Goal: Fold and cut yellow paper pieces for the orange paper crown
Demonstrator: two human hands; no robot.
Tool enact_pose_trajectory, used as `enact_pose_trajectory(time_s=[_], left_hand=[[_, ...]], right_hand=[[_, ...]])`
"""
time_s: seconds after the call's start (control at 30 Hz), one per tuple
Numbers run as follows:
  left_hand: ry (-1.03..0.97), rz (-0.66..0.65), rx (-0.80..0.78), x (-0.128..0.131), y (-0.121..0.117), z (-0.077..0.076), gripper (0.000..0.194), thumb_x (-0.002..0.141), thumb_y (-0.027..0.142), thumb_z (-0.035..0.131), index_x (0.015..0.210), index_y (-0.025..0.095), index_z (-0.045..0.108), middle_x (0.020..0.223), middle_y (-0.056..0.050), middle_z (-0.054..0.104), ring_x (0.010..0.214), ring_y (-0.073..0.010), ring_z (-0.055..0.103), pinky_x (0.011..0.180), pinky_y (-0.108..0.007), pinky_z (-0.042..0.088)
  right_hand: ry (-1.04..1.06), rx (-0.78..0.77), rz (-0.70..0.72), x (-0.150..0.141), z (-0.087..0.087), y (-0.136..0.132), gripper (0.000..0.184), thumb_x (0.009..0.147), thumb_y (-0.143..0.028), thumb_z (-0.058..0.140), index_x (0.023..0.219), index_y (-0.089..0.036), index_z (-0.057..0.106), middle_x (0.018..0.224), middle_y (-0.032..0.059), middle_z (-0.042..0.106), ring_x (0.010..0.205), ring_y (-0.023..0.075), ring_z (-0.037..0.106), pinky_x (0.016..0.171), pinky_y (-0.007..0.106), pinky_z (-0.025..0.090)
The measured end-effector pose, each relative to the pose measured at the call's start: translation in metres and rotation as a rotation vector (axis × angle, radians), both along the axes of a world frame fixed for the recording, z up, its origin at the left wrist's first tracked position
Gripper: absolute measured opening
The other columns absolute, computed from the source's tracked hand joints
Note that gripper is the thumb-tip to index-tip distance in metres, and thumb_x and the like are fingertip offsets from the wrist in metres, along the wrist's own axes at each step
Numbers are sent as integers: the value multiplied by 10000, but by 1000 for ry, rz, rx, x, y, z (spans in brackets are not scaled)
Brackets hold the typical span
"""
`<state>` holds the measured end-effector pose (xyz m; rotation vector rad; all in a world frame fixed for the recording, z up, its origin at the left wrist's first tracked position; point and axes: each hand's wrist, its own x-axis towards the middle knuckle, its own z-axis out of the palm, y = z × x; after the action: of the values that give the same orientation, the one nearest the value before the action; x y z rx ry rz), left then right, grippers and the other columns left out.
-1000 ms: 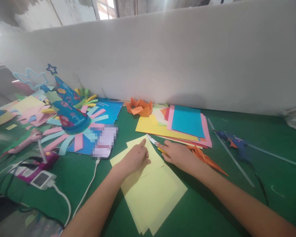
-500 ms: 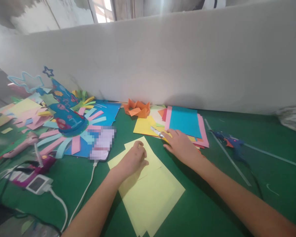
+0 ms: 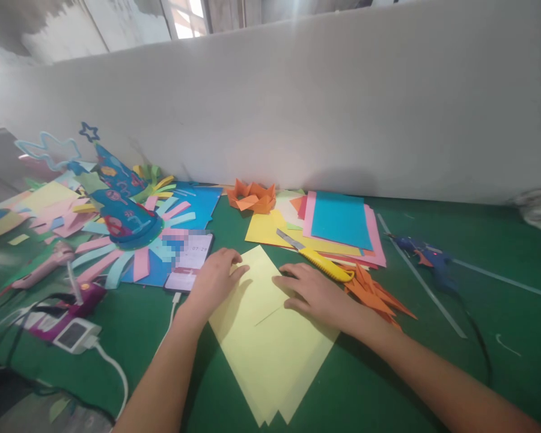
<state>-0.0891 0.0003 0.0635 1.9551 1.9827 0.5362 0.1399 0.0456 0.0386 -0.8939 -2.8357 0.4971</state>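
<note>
The yellow sheets (image 3: pixel 270 337) lie stacked on the green table (image 3: pixel 388 373), turned corner-on toward the person, edges slightly fanned at the near corner; a short slit shows mid-sheet. The left hand (image 3: pixel 214 278) lies flat on the far left edge, the right hand (image 3: pixel 313 294) flat on the right edge, both open and holding nothing. Bare table lies near and right of the stack. A phone (image 3: pixel 189 261) sits just left; a knife (image 3: pixel 318 258) and orange scraps (image 3: pixel 374 293) lie just beyond the right hand. A white wall (image 3: pixel 342 120) bounds the far side.
</note>
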Motion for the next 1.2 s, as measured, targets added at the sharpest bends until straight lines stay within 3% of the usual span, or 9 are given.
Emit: enact_pose_trajectory(time_s=[0.07, 0.17, 0.3, 0.63, 0.83, 0.93, 1.03, 1.2], left_hand=[[120, 63, -108, -2, -7, 7, 342, 764, 384, 612, 999, 150, 528, 1011, -113, 572, 945, -277, 563, 781, -375, 438], [263, 28, -248, 2, -16, 14, 626, 608, 441, 742, 1087, 122, 495, 1104, -172, 533, 1032, -336, 524, 829, -403, 424], [326, 46, -315, 11, -22, 16, 736, 581, 402, 757, 1172, 94, 444, 1111, -189, 528, 1063, -362, 503, 840, -403, 413], [434, 60, -401, 15, -20, 21, 602, 646, 498, 704, 1015, 61, 519, 1012, -196, 551, 939, -314, 551, 773, -350, 425], [440, 37, -390, 13, -20, 21, 605, 647, 515, 698, 1023, 78, 513, 1032, -189, 558, 964, -313, 534, 795, -352, 414], [390, 31, -374, 10, -20, 19, 572, 630, 491, 716, 1001, 109, 508, 1017, -154, 563, 948, -293, 533, 789, -347, 418], [310, 12, -316, 4, -21, 14, 560, 607, 460, 740, 993, 133, 499, 1013, -136, 547, 951, -294, 520, 789, -365, 425], [104, -130, -108, -3, -20, 0, 528, 682, 432, 702, 1094, 195, 471, 1120, -108, 494, 1052, -289, 470, 875, -420, 413]], right_hand=[[-6, 25, 4, -1, -1, 0, 361, 857, -318, 537, 1211, -249, 557, 1252, 107, 514, 1116, 288, 458, 902, 428, 398], [-13, 70, 13, -1, -3, 1, 323, 873, -311, 516, 1186, -248, 566, 1239, 101, 529, 1084, 281, 479, 869, 421, 419], [-16, 150, 42, 0, -5, 1, 288, 889, -296, 502, 1157, -212, 565, 1202, 99, 557, 1022, 261, 506, 839, 402, 439], [46, 241, 19, -2, -14, -2, 269, 902, -164, 427, 1122, -211, 575, 1107, 89, 607, 946, 230, 550, 789, 382, 464], [36, 174, -98, -4, -14, -4, 400, 910, -138, 348, 1288, -181, 471, 1196, 108, 567, 1005, 236, 550, 840, 405, 480], [-2, 98, -141, 0, -6, -12, 496, 878, -201, 447, 1371, -193, 389, 1315, 127, 488, 1117, 274, 513, 901, 439, 459], [-65, -40, -137, 12, 6, -25, 724, 784, -314, 622, 1426, -224, 302, 1421, 146, 377, 1221, 325, 435, 933, 467, 439], [-105, -267, 71, 34, 17, -44, 839, 682, -426, 738, 1409, -310, 335, 1498, 101, 267, 1349, 331, 248, 1036, 483, 323]])
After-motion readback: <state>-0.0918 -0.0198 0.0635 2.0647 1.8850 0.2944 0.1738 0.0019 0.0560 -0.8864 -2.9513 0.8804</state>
